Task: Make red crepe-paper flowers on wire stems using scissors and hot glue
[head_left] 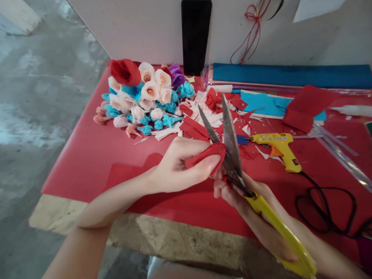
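My left hand (177,166) pinches a small rounded piece of red crepe paper (220,150) between thumb and fingers, above the front of the table. My right hand (252,219) grips a pair of scissors (232,151) with yellow handles. Their blades are spread apart and point up and away from me, right beside the red paper. Whether a blade touches the paper I cannot tell. The yellow handle partly covers my right hand, and the fingertips of that hand are close below the paper.
Paper flowers (151,91) in several colours are heaped at the back left. Paper scraps (197,128) lie beyond my hands. A yellow glue gun (286,149) with a black cord (322,211) rests on the right. A black phone (196,37) leans on the wall near blue paper (290,75).
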Demonstrator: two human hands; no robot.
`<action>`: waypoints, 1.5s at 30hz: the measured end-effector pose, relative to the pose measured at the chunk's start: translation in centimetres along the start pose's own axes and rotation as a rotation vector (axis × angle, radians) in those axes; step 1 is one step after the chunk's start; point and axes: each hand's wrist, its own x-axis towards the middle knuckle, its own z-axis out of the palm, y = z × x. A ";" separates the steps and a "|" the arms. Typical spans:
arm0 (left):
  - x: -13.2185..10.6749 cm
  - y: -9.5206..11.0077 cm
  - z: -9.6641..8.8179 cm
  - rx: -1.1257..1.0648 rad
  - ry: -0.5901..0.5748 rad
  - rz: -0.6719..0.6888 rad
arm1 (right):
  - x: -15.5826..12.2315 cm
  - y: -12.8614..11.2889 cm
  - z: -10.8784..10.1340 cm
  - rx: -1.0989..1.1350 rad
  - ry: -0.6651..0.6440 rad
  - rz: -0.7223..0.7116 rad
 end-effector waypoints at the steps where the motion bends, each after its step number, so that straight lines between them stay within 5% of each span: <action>1: 0.0 0.0 0.0 -0.005 0.004 0.002 | 0.0 0.0 0.0 -0.014 0.002 -0.008; 18: -0.1 -0.2 -0.2 -0.032 0.038 -0.019 | 0.0 -0.6 -0.5 -0.128 0.035 -0.140; 29: 0.0 -0.6 -0.5 -0.086 -0.034 -0.089 | -0.4 -0.4 -0.9 0.122 0.037 0.097; 34: 0.1 -0.4 -0.4 -0.066 -0.068 -0.080 | -0.4 -0.1 -1.5 0.122 -0.004 -0.022; 45: 0.1 -0.2 -0.1 -0.112 0.001 -0.114 | -0.6 0.2 -1.1 0.013 0.032 0.030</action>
